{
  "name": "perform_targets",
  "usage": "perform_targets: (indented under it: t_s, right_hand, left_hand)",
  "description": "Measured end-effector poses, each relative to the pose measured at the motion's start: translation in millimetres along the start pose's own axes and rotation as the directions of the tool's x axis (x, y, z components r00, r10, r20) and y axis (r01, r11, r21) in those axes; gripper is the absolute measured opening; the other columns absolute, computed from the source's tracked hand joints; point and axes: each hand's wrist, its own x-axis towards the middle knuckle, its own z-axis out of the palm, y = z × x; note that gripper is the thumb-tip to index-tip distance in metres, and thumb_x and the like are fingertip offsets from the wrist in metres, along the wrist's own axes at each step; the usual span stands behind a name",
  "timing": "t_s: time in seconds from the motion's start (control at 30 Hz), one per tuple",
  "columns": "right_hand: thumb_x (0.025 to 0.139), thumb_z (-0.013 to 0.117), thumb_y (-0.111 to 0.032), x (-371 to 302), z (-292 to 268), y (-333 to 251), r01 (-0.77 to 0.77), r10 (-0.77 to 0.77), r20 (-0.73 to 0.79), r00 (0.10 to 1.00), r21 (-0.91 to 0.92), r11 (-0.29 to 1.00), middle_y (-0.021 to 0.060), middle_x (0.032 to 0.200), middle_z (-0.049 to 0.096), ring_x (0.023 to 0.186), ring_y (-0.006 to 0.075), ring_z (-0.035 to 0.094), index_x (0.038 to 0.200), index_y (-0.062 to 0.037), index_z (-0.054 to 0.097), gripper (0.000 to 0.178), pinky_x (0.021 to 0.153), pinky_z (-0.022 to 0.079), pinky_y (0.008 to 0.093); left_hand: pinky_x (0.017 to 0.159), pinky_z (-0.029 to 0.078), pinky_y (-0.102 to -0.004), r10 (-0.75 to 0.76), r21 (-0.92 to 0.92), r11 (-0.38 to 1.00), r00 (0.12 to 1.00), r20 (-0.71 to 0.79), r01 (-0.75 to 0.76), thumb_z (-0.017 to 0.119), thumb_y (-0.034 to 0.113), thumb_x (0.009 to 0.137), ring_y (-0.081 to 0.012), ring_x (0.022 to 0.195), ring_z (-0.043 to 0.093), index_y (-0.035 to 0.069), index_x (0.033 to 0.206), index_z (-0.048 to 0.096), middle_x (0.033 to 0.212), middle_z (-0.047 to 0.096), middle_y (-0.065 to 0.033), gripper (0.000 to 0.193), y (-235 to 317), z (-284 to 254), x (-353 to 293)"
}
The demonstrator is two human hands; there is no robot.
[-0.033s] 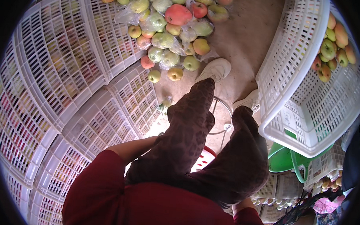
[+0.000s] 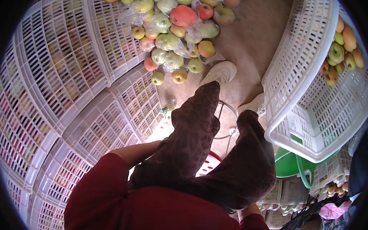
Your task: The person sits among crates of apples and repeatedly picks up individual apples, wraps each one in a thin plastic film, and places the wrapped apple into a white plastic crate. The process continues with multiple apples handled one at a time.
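Evidently bent, the left arm (image 2: 138, 152) disappears behind the left leg (image 2: 182, 143); the right forearm (image 2: 249, 210) shows just below the right leg (image 2: 243, 175). Both hands are hidden, so I cannot tell the fingers' state. Apples (image 2: 178, 30) lie on the floor (image 2: 257, 44) near the left shoe (image 2: 222, 73).

a brown floor (image 2: 257, 40) lies ahead of the hands; between them stands a metal-legged stool (image 2: 208, 163); bright light (image 2: 160, 130) pools near the left hand.
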Motion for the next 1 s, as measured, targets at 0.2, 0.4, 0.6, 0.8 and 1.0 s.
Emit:
perform_targets:
  t_s: [0.2, 0.4, 0.6, 0.8, 1.0]
  right_hand:
    - [0.089, 0.046, -0.021, 19, -14, -7, 0.043, -0.040, -0.082, 0.996, 0.041, 0.998, 0.0147, 0.115, 0.055, 0.105, 0.0273, 0.052, 0.119, -0.0087, 0.052, 0.032, 0.091, 0.042, 0.0370]
    - [0.090, 0.045, -0.021, 50, -22, -2, 0.119, -0.098, -0.196, 0.976, 0.099, 0.988, 0.0133, 0.114, 0.056, 0.104, 0.0256, 0.052, 0.119, -0.0073, 0.052, 0.033, 0.091, 0.042, 0.0362]
    - [0.091, 0.045, -0.022, 58, -37, 7, 0.245, -0.165, -0.341, 0.926, 0.208, 0.947, 0.0118, 0.113, 0.056, 0.103, 0.0238, 0.052, 0.119, -0.0060, 0.052, 0.033, 0.090, 0.042, 0.0353]
    - [0.091, 0.044, -0.022, 39, -62, 4, 0.421, -0.219, -0.432, 0.875, 0.457, 0.784, 0.0104, 0.111, 0.057, 0.102, 0.0221, 0.053, 0.119, -0.0046, 0.052, 0.033, 0.090, 0.042, 0.0344]
    - [0.092, 0.045, -0.019, -53, -95, -53, 0.720, -0.540, -0.586, 0.605, 0.112, 0.685, 0.0075, 0.105, 0.058, 0.094, 0.0187, 0.054, 0.113, -0.0039, 0.054, 0.028, 0.083, 0.044, 0.0327]
  left_hand:
    - [0.074, 0.050, -0.0334, 0.040, 0.021, 0.999, 0.999, 0.008, -0.040, 0.061, 0.026, 0.082, -0.0219, 0.085, 0.062, 0.008, 0.116, 0.058, 0.101, 0.064, -0.0115, 0.038, -15, 6, 28]
    - [0.074, 0.050, -0.0343, 0.101, 0.071, 0.993, 0.994, -0.043, -0.098, 0.061, 0.027, 0.082, -0.0223, 0.084, 0.062, 0.008, 0.115, 0.059, 0.101, 0.064, -0.0111, 0.038, -36, 4, 62]
    - [0.074, 0.051, -0.0353, 0.268, 0.118, 0.960, 0.952, -0.150, -0.252, 0.060, 0.027, 0.082, -0.0226, 0.084, 0.062, 0.008, 0.113, 0.060, 0.100, 0.064, -0.0108, 0.037, -43, -29, 91]
    - [0.064, 0.053, -0.0318, 0.111, -0.608, 0.671, 0.869, -0.482, -0.423, 0.055, 0.025, 0.084, -0.0163, 0.082, 0.062, 0.008, 0.104, 0.064, 0.090, 0.066, -0.0036, 0.028, -16, -68, 27]
    - [0.057, 0.049, -0.0267, -0.038, -0.709, 0.424, 0.771, -0.635, -0.563, 0.058, 0.026, 0.087, -0.0102, 0.067, 0.058, 0.010, 0.110, 0.059, 0.085, 0.061, -0.0007, 0.028, -87, -48, 50]
